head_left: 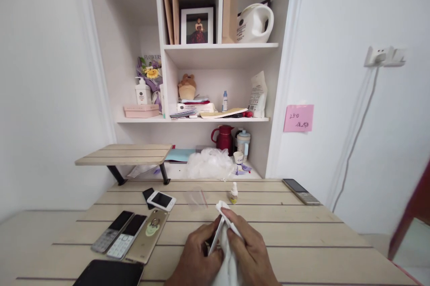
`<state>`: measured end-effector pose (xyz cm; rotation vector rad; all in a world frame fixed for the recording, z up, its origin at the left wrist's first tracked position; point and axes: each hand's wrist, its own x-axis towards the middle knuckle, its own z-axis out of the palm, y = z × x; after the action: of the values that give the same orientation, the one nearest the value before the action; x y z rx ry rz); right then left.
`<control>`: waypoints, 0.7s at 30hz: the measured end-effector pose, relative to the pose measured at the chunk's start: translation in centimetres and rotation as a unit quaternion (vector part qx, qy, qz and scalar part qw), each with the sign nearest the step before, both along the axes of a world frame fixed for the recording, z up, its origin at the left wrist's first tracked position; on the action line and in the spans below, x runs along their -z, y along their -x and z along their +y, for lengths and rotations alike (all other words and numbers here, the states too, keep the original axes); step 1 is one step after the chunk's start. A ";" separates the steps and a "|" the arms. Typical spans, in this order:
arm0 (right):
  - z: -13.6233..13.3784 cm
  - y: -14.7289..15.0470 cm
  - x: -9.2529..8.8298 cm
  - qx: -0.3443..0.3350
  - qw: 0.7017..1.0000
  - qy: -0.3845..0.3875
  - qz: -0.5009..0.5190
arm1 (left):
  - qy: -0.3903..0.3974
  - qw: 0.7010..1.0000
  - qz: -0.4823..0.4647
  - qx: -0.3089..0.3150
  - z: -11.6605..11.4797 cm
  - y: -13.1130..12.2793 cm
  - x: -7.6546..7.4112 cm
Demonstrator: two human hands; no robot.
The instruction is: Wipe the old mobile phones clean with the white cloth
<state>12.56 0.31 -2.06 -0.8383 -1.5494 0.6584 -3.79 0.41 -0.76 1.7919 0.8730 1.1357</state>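
The left hand (198,252) and the right hand (247,250) are together above the front of the counter (268,232) — the left hand is clamped around a slim phone (216,234) held on edge, its silver side showing, while the right hand presses a white cloth (230,259) against the phone's upper end. The cloth bunches between the hands and hangs below them, with one corner poking up past the phone

Left of the hands, a gold phone (147,236) with a ring holder on its back lies just beside a white keypad phone (126,236), which lies just beside a silver keypad phone (112,231). A black slab phone (109,273) sits at the near edge of the view. Farther back, a small white smartphone (161,200) partly overlaps a black phone (148,195)

Ahead of the hands lie a clear plastic bag (196,198) with a red strip and an upright dropper bottle (234,193) — well to the right, a grey keypad phone (301,191) lies near the counter's back edge. Behind them, a wooden riser (123,155) stands on black legs, beside a crumpled plastic sheet (208,164) on the lowest shelf
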 end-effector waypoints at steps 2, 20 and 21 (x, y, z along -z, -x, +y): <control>0.0 0.0 -0.1 0.008 0.999 0.029 0.023 | -0.001 1.000 0.001 -0.002 0.0 -0.1 0.0; -0.6 2.2 -1.7 -0.172 0.829 0.331 0.416 | 0.038 0.999 -0.012 -0.002 0.0 0.6 0.4; -0.6 2.0 -1.9 -0.181 0.822 0.332 0.426 | 0.035 0.999 -0.014 0.000 -0.2 0.6 0.3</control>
<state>10.52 -0.32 -0.19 -0.5816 -0.6192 1.6573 -4.35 0.24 -1.02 1.7160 0.8849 1.1149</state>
